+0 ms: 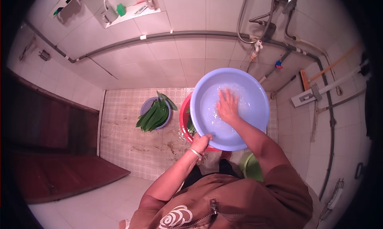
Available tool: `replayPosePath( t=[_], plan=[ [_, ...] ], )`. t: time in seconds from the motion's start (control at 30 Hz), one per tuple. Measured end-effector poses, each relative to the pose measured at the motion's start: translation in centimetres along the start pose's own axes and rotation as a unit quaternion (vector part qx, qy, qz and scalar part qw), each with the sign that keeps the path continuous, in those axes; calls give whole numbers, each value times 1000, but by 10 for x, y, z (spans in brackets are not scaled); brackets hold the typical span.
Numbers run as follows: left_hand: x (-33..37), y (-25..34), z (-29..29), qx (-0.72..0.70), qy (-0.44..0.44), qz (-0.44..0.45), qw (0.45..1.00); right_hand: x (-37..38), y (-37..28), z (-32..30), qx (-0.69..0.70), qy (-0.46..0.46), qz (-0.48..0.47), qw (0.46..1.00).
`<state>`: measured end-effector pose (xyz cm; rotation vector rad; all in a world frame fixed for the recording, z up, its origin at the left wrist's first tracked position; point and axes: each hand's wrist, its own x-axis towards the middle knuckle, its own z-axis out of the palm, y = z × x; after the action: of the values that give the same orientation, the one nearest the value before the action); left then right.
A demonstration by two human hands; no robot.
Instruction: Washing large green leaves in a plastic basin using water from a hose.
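A wide lavender-blue basin (pixel 251 129) is held up in front of me, with a little water shining on its bottom. My left hand (pixel 201 143) grips its near-left rim, thumb over the edge. Inside the basin my right hand (pixel 228 107) lies with fingers spread against the wet bottom. Partly covered beneath it is a red basin (pixel 184 127) with green leaves (pixel 190 123) in it. To the left, a smaller purple-blue basin (pixel 169 116) on the floor holds a bundle of long green leaves (pixel 153 115), one sticking out over the rim.
A green tub (pixel 253 167) stands by my right leg. Brown dirt streaks mark the tiled floor (pixel 131 145). An open dark red door (pixel 60 175) is at the left. Along the wall run grey pipes (pixel 191 34), a tap (pixel 257 47) and a shower hose; a mop (pixel 311 95) leans at the right.
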<state>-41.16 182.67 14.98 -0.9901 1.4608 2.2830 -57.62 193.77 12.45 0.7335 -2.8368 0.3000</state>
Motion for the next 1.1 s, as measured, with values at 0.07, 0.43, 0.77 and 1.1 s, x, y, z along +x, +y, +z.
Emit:
replayPosePath(
  t=[0.07, 0.43, 0.77, 1.1],
  plan=[
    [3, -1, 11, 33, -38, -37, 998, -2, -16, 7, 61, -1, 47, 997],
    [29, -9, -17, 13, 29, -8, 999, -88, 127, -91, -45, -72, -178, 980],
    [72, -44, 38, 28, -106, -176, 978, -220, 138, -63, 689, -115, 542, 468],
    [113, -54, 160, 95, -160, -216, 959, -253, 221, -47, 678, 31, 582, 449]
  ],
)
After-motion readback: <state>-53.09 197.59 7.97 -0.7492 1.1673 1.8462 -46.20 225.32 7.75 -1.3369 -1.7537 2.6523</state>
